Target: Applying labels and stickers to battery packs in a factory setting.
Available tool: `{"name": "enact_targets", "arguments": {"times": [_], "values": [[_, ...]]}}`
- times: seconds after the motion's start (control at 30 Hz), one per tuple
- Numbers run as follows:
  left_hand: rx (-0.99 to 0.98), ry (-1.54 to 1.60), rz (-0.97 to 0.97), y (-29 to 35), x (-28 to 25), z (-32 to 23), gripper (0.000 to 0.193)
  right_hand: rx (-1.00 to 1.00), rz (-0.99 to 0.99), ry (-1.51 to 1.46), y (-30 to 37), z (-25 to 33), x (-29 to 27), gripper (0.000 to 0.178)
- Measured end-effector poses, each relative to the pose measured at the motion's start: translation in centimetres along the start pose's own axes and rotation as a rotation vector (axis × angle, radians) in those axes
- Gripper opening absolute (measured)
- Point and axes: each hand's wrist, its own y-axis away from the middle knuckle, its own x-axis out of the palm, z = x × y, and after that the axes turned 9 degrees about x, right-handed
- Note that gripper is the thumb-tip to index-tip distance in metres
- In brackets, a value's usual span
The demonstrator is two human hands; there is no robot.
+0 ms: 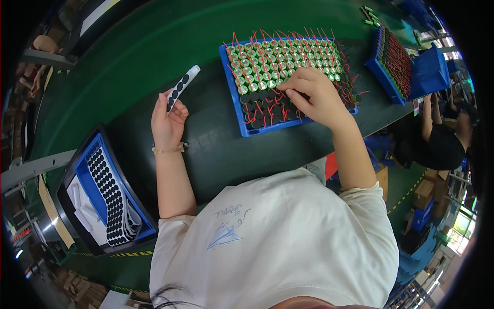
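My left hand [169, 117] is closed on a white strip of round black stickers [179, 91], which slants up and to the right. My right hand [315, 95] reaches over a blue tray [234, 105] packed with rows of green cylindrical battery cells [267, 59], red wires standing up from them. Its thumb and forefinger pinch together at the row where bare cell tops meet black-covered ones. What lies between the fingertips is too small to make out. Black discs [257, 97] cover the cells in the nearer rows.
At left, a blue box [135, 180] holds folded sheets of black round stickers [105, 180]. A second blue tray of wired cells [393, 64] stands at the far right beside an empty-looking blue bin [431, 72]. Loose green cells [369, 16] lie beyond it. Other people work at both sides.
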Motion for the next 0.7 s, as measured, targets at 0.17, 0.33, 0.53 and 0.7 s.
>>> {"name": "enact_targets", "arguments": {"times": [0.17, 0.33, 0.53, 0.7], "values": [[-0.017, 0.005, -0.007, -0.3, -0.1, 0.1, 0.036, -0.023, -0.04, 0.013, 0.1, 0.4, -0.1, 0.016], [-0.034, 0.006, -0.022, -0.2, -0.2, 0.0, 0.037, -0.07, -0.134, 0.124, 0.1, 1.6, 0.5, 0.021], [-0.023, 0.101, 0.0, -0.4, -0.5, 0.3, 0.037, 0.029, 0.024, 0.2, 1.1, 2.1, 0.0, 0.025], [0.002, 0.052, -0.022, -0.5, -0.2, 0.4, 0.036, -0.114, -0.124, 0.132, -1.3, 3.0, 0.6, 0.027]]}}
